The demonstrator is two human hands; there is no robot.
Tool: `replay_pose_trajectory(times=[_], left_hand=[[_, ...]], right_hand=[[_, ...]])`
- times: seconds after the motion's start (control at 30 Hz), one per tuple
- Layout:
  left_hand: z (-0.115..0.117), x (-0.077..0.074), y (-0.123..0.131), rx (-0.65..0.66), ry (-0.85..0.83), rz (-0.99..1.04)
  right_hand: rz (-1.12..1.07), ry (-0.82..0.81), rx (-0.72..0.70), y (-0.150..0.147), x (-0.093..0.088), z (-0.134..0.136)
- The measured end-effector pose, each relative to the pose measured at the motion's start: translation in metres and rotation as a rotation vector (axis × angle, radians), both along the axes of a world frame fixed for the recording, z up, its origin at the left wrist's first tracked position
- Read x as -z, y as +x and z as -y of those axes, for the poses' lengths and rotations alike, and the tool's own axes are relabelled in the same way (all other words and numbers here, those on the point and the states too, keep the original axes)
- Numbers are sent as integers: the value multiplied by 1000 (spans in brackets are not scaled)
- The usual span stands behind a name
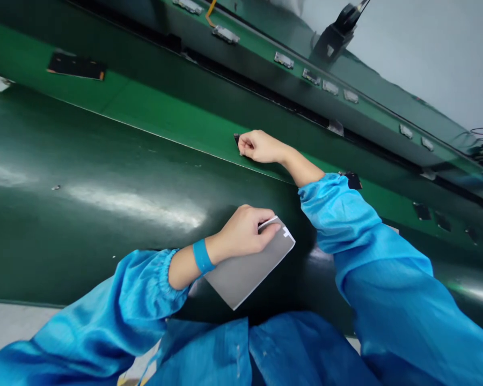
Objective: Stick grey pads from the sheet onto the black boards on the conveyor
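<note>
My left hand (pixel 247 233) is closed on a thin grey rectangular panel (pixel 241 276) with pale edges and a white mark at one corner. The thumb lies on its face, and the panel is tilted above the dark green worktop (pixel 84 155). Farther forward, my right hand (pixel 261 146) is over the bright green strip, its fingers curled together. A small black piece (pixel 236 138) pokes out at those fingertips, mostly covered by the hand, so its kind does not show. A blue band (pixel 202 256) circles my left wrist.
Along the bright green strip (pixel 145 110) lie a black flat part (pixel 76 65) and, right of my forearm, another dark piece (pixel 352 180). Several small silvery parts sit on a raised ledge behind, such as one metal part (pixel 225 35). A black device (pixel 336 35) stands beyond.
</note>
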State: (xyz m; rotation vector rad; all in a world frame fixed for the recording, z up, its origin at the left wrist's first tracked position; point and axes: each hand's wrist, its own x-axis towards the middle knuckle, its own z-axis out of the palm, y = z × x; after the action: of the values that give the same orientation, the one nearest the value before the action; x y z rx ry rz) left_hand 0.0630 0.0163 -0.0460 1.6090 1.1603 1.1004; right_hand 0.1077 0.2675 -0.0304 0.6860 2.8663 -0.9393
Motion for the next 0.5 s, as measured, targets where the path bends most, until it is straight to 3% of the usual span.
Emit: replay_pose_trajectory(times=[0.5], left_hand=[[-2,-3,0,8,-22,13]], right_hand=[[47,38,-56,30,-5,-7]])
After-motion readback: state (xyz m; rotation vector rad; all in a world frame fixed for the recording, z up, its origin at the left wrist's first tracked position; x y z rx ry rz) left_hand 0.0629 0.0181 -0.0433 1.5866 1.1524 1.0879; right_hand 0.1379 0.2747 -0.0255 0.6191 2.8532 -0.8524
